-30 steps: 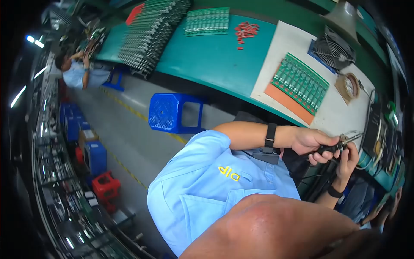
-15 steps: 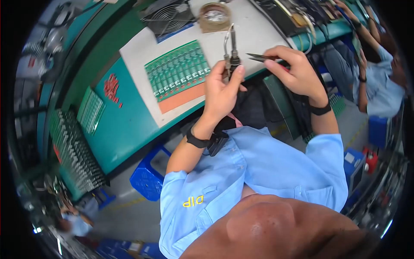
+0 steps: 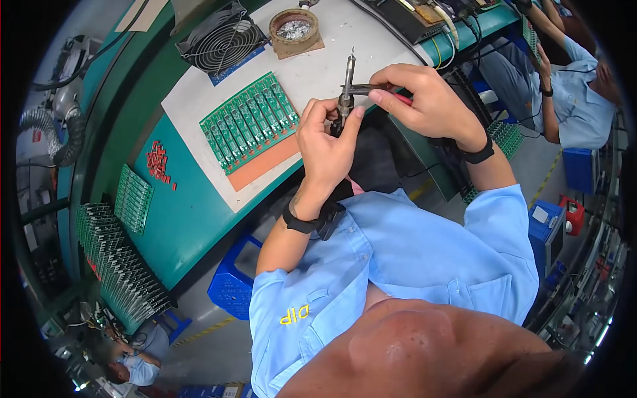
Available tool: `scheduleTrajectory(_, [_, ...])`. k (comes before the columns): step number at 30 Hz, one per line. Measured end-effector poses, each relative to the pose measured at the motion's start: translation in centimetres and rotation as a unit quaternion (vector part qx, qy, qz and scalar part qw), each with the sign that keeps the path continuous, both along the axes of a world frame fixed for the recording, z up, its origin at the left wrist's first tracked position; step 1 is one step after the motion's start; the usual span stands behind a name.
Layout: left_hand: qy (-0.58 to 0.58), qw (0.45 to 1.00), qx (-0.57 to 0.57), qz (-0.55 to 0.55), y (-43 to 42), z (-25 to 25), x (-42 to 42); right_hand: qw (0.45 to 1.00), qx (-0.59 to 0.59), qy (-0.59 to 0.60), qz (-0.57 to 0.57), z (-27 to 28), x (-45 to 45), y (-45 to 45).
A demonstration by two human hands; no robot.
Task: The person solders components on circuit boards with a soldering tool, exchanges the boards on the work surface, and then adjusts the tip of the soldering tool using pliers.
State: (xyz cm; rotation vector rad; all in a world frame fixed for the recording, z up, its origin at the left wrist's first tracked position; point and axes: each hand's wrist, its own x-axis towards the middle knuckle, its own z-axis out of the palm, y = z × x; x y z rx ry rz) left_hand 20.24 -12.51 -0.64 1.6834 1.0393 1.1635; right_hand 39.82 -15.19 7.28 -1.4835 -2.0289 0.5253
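Note:
My left hand [image 3: 326, 142] is closed round the grip of a soldering iron [image 3: 350, 73], whose metal tip points up and away from me. In my right hand [image 3: 431, 103] is a pair of dark pointed tweezers [image 3: 363, 88] with a red part near the fingers. The tweezers' tips lie at the iron's metal shaft, just above its dark collar; whether they grip it I cannot tell. Left of my hands a green circuit board [image 3: 249, 123] rests partly on an orange-brown strip [image 3: 265, 162]. My fingers hide most of the iron's handle.
Behind the board are a fan [image 3: 225, 46] and a round pot of silvery bits [image 3: 294, 30]. Small red parts [image 3: 158, 162], another green board [image 3: 134, 198] and a stack of boards [image 3: 123, 262] lie to the left. A co-worker [image 3: 584, 93] sits at right.
My right hand has brought the tweezers leftward to the soldering iron's shaft; they were apart from it before. The whole view has shifted somewhat.

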Motion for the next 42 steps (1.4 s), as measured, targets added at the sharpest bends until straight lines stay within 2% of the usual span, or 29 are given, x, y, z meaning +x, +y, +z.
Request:
scheduleTrajectory(1, [-0.079,0.989,-0.105,-0.067,0.2,0.0,-0.3,1.000,-0.009,0.012,0.004,-0.1,0.2,0.0])
scheduleTrajectory(3, [-0.229,0.903,-0.309,-0.193,0.3,0.0,-0.9,0.999,-0.021,0.026,0.006,-0.2,0.5,0.0])
scheduleTrajectory(4, [-0.229,0.902,-0.310,-0.193,0.3,-0.1,-1.1,0.998,-0.054,0.042,0.008,-0.1,0.6,0.0])
scheduleTrajectory(6, [-0.323,0.823,-0.387,-0.260,0.6,-0.6,-1.6,0.990,-0.116,0.074,0.019,0.2,0.8,0.3])
scheduleTrajectory(8, [-0.384,0.744,-0.456,-0.302,0.6,-1.3,-1.8,0.987,-0.123,0.103,0.018,-0.2,1.2,0.0])
scheduleTrajectory(10, [-0.402,0.713,-0.494,-0.292,0.3,-1.9,-1.6,0.974,-0.169,0.147,0.022,-1.3,1.1,0.3])
scheduleTrajectory(11, [-0.353,0.766,-0.473,-0.254,0.1,-1.6,-1.0,0.954,-0.187,0.234,-0.009,-1.8,0.4,-0.2])
scheduleTrajectory(12, [-0.313,0.807,-0.442,-0.235,0.1,-0.9,-0.4,0.944,-0.198,0.257,-0.054,-1.9,0.2,-0.6])
scheduleTrajectory(13, [-0.347,0.814,-0.397,-0.243,0.0,-1.4,0.0,0.928,-0.169,0.318,-0.092,-4.9,1.5,-1.2])
scheduleTrajectory(14, [-0.355,0.833,-0.349,-0.240,0.0,-1.9,0.7,0.952,-0.187,0.234,-0.055,-8.7,6.8,-0.3])
scheduleTrajectory(16, [-0.344,0.863,-0.306,-0.207,-0.2,-1.1,1.3,0.879,-0.064,0.459,-0.111,-10.5,4.2,-1.0])
scheduleTrajectory(18, [-0.365,0.877,-0.269,-0.161,-0.6,-1.7,2.4,0.803,-0.110,0.583,0.051,-11.0,5.5,0.5])
scheduleTrajectory(19, [-0.370,0.883,-0.258,-0.126,-0.1,-2.7,2.5,0.797,-0.133,0.583,0.079,-11.9,4.6,2.0])
scheduleTrajectory(21, [-0.396,0.885,-0.227,-0.096,0.1,-2.3,2.5,0.734,-0.126,0.643,0.178,-11.0,3.0,3.5])
scheduleTrajectory(22, [-0.400,0.887,-0.218,-0.071,0.2,-2.3,2.1,0.727,-0.144,0.641,0.197,-11.0,2.5,4.2])
scheduleTrajectory(25, [-0.372,0.892,-0.246,-0.072,0.3,-1.9,1.9,0.848,-0.020,0.529,-0.019,-11.0,2.4,5.2])
scheduleTrajectory(30, [-0.363,0.903,-0.224,-0.053,0.6,-2.2,1.8,0.857,-0.012,0.515,-0.035,-10.7,0.1,6.0])
scheduleTrajectory(33, [-0.375,0.902,-0.214,-0.014,0.5,-1.9,1.5,0.808,-0.049,0.588,-0.001,-11.8,1.0,7.0])
scheduleTrajectory(37, [-0.325,0.932,-0.161,0.021,0.6,-1.9,1.7,0.812,-0.119,0.568,0.057,-12.0,1.8,7.3])
scheduleTrajectory(42, [-0.370,0.907,-0.201,-0.023,0.3,-2.1,1.9,0.826,-0.091,0.555,0.040,-11.7,0.9,6.7])
